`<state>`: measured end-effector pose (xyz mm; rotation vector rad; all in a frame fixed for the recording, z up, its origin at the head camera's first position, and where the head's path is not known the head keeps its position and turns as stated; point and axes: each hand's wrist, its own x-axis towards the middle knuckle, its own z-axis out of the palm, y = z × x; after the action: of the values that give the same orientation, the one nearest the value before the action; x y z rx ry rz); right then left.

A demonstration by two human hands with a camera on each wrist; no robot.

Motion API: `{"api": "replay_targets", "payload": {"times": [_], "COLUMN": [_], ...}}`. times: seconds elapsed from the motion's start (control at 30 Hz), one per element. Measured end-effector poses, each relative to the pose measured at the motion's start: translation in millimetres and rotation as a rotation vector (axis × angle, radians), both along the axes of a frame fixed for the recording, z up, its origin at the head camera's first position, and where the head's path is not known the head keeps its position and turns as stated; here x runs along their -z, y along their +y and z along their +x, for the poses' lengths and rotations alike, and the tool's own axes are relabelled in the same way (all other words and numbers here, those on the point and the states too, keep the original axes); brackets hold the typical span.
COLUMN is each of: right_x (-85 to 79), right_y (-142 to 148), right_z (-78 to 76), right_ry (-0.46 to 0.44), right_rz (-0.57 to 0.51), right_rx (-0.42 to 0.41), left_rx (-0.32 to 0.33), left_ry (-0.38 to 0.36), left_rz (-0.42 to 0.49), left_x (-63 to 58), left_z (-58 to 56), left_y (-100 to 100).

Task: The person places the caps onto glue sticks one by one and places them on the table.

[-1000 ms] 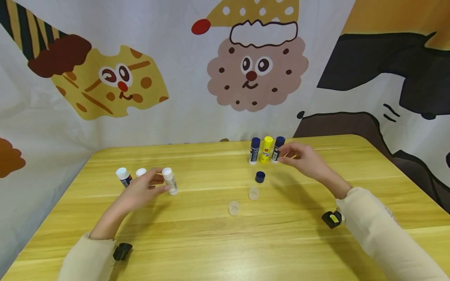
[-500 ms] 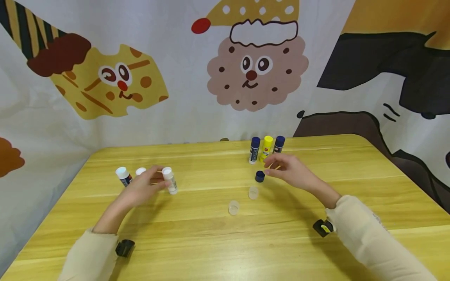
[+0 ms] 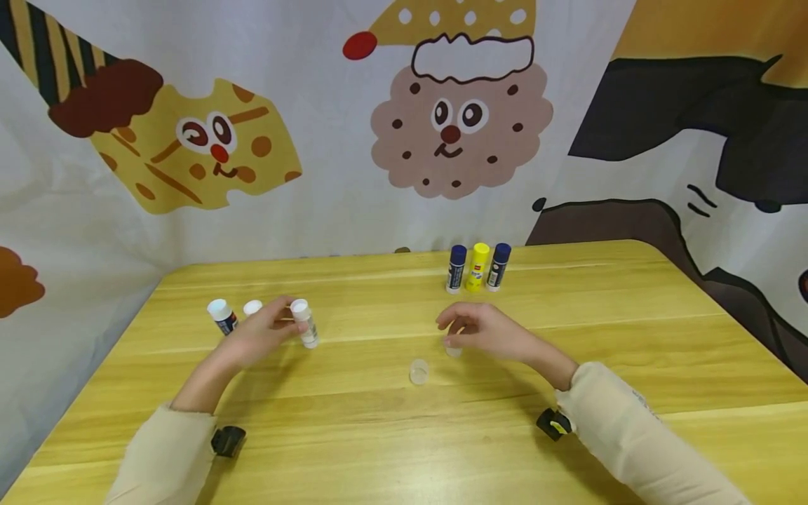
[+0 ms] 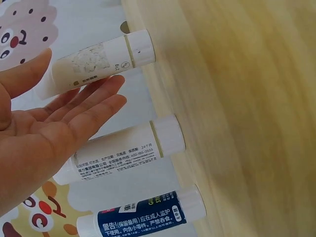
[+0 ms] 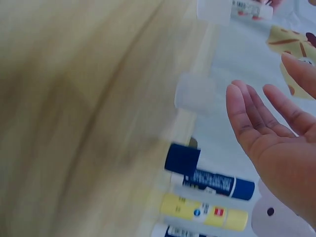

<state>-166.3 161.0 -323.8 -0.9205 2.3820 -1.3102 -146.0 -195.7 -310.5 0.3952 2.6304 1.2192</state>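
Observation:
My left hand (image 3: 255,337) is beside a white glue stick (image 3: 306,326), its fingers fairly straight and fingertips right at the stick. That stick stands upright on the table. In the left wrist view, two more glue sticks stand beside it, one white (image 4: 121,150) and one with a navy label (image 4: 143,217). My right hand (image 3: 489,333) is over a clear cap (image 5: 195,94), fingers relaxed and nothing between them. Another clear cap (image 3: 419,372) lies nearer the front. In the head view the right hand hides a navy cap (image 5: 182,158), which shows in the right wrist view.
Toward the back of the wooden table (image 3: 379,435) stand three capped glue sticks: a navy one (image 3: 456,268), a yellow one (image 3: 477,268) and another navy one (image 3: 498,267). A curtain (image 3: 341,140) with cartoon prints hangs behind the table.
My right hand has moved left and toward me, from beside the far navy glue stick, past the navy cap, to the clear cap. The left hand has stayed by the white glue stick.

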Motion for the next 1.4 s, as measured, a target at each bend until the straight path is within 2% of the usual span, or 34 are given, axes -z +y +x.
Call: {"api": "replay_targets", "payload": {"times": [0.23, 0.43, 0.6, 0.97, 1.27, 1.4], "right_x": [7.1, 11.4, 14.7, 16.6, 15.7, 16.6], "right_y": [-15.5, -24.7, -28.0, -30.6, -32.3, -32.6], "right_z": [5.7, 9.0, 10.3, 10.0, 11.1, 11.8], "right_ry": [-0.062, -0.071, -0.078, -0.104, -0.093, -0.093], "right_rz": [-0.035, -0.018, -0.005, 0.048, 0.094, 0.113], "right_rx": [-0.074, -0.121, -0.125, -0.13, -0.148, -0.156], "left_rx": [0.017, 0.031, 0.033, 0.039, 0.041, 0.064], "left_ry": [0.001, 0.007, 0.001, 0.038, 0.076, 0.072], "left_rz": [0.017, 0.011, 0.018, 0.012, 0.021, 0.046], "left_x": [3.1, 2.0, 3.2, 4.8, 0.1, -1.0], "left_z": [-2.4, -3.7, -4.9, -5.2, -0.1, 1.6], "left_y": [0.1, 2.1, 2.1, 2.8, 10.3, 14.9]}}
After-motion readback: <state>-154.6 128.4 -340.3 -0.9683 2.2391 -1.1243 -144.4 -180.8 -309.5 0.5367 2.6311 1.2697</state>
